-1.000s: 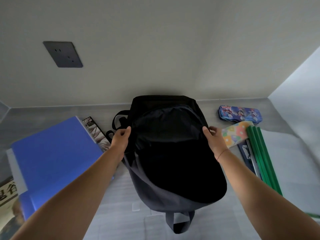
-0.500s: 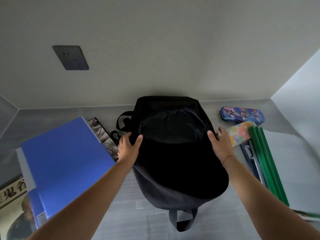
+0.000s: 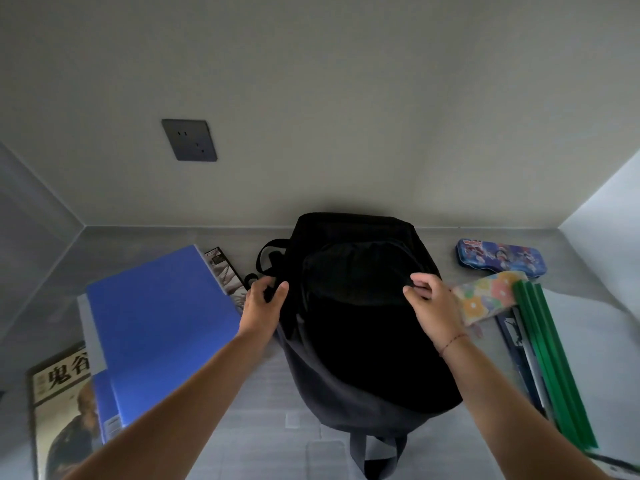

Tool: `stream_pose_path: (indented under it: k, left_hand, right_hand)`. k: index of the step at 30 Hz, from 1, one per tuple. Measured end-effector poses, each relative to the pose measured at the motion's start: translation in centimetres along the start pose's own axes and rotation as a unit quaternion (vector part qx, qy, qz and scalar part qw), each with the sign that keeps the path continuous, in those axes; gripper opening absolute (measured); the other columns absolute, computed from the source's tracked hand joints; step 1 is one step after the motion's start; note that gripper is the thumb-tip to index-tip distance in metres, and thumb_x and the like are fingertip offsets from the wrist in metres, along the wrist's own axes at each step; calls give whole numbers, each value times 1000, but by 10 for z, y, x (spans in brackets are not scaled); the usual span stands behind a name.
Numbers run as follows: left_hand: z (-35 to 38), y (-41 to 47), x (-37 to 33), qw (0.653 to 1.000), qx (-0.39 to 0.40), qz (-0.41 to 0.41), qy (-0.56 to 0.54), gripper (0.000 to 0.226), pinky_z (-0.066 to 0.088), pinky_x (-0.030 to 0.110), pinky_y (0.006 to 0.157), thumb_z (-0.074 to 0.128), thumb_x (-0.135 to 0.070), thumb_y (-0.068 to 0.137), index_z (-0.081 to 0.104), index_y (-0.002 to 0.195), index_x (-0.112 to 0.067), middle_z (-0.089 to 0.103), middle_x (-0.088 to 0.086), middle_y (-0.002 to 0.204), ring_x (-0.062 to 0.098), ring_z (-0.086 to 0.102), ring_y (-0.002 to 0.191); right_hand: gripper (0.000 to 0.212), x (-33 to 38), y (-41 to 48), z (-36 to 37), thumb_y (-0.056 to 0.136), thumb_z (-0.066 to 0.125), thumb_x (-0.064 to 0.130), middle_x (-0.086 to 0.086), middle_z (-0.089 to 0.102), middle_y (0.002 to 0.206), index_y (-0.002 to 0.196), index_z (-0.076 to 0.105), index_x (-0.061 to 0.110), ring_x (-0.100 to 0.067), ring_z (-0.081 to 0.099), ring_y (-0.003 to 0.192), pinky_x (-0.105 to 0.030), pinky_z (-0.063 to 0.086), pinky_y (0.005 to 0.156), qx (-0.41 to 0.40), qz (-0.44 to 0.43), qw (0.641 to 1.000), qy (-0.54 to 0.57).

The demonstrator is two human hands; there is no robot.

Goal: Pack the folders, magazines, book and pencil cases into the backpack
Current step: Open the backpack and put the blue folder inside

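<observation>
A black backpack (image 3: 363,323) lies on the grey table (image 3: 242,438) in the middle. My left hand (image 3: 261,306) grips its left edge by the shoulder strap. My right hand (image 3: 433,306) pinches the fabric on its upper right side. Left of the bag lies a blue folder (image 3: 156,323) over a magazine (image 3: 225,271) and a book (image 3: 59,410) with printed characters. On the right sit a blue pencil case (image 3: 502,258), a flowered pencil case (image 3: 485,299) and green-spined folders (image 3: 554,368).
A wall with a dark socket plate (image 3: 188,140) rises behind the table. A white surface (image 3: 606,375) lies under the green folders at the right. Side walls close in on the left and right.
My left hand slid inward on the bag's left edge. My right hand moved from the bag's right side onto its top and now pinches the fabric. The view shifted right.
</observation>
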State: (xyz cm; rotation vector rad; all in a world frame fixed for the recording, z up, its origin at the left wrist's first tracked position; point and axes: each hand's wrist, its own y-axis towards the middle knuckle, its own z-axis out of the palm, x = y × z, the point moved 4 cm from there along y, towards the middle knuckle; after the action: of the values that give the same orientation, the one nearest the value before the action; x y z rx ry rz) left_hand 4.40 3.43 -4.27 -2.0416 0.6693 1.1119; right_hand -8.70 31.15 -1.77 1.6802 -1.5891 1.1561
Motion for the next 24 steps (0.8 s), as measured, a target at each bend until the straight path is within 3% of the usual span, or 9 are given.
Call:
stream_pose_path:
  k: [4,5,7,8,9,12,16,21,24]
  left_hand:
    - [-2,5,-1,1000,-1,-3,8,67,45,39,101,51,-67,76,50,127,-24,57,-7,124,14,56,113]
    - [-2,2,-4,1000,-1,-6,6,56,46,35,99,52,-63,79,54,120,-24,59,-8,117,11,58,107]
    - [0,-2,-9,1000,-1,7,5,11,43,24,86,53,-41,91,53,92,-31,55,-13,92,1,54,85]
    - [3,-2,-10,1000,-4,12,10,8,39,24,83,52,-36,93,50,86,-33,50,-14,86,0,50,80]
    - [5,-5,-12,1000,1,15,15,5,36,26,86,52,-36,93,53,95,-31,51,-13,92,2,51,86]
    - [11,-6,-11,1000,-1,10,-8,53,35,27,94,53,-44,91,41,136,-17,49,-2,131,15,47,121]
    - [26,-11,-15,1000,4,20,-1,55,33,24,93,53,-43,91,39,138,-17,48,3,137,17,45,123]
    - [45,-21,-39,998,1,63,9,51,35,24,90,53,-41,91,42,135,-17,51,1,133,14,49,117]
    - [45,-24,-46,996,-12,84,-12,46,38,24,89,54,-39,91,44,131,-18,51,0,131,12,51,115]
  right_hand:
    - [32,1,-6,-2,88,61,17,1,60,114,119,57,15,-14,59,105,-25,43,87,9,8,1000,12]
    - [32,2,-8,-4,88,61,16,1,59,113,120,57,15,-14,59,104,-25,43,87,8,6,1000,11]
    - [32,3,-10,-6,88,61,15,2,59,110,119,57,14,-14,59,102,-24,42,86,3,4,1000,12]
    - [31,3,-11,-7,88,61,15,2,59,109,119,58,14,-13,59,100,-24,42,85,0,2,1000,11]
    - [31,3,-12,-9,88,62,15,2,59,108,118,58,13,-13,59,99,-24,41,84,-4,2,1000,10]
    - [30,0,-14,-12,87,62,14,2,59,108,117,58,13,-14,59,100,-23,42,82,-6,5,1000,17]
    - [29,-4,-19,-20,87,62,14,1,60,108,116,59,14,-15,60,102,-23,44,84,-21,9,999,27]
    - [24,-7,-28,-33,85,62,11,-4,65,100,110,60,14,-15,62,94,-11,41,68,-47,4,998,43]
    - [25,-2,-35,-29,83,63,9,-4,68,97,107,61,16,-16,64,92,-16,48,76,-41,-4,998,56]
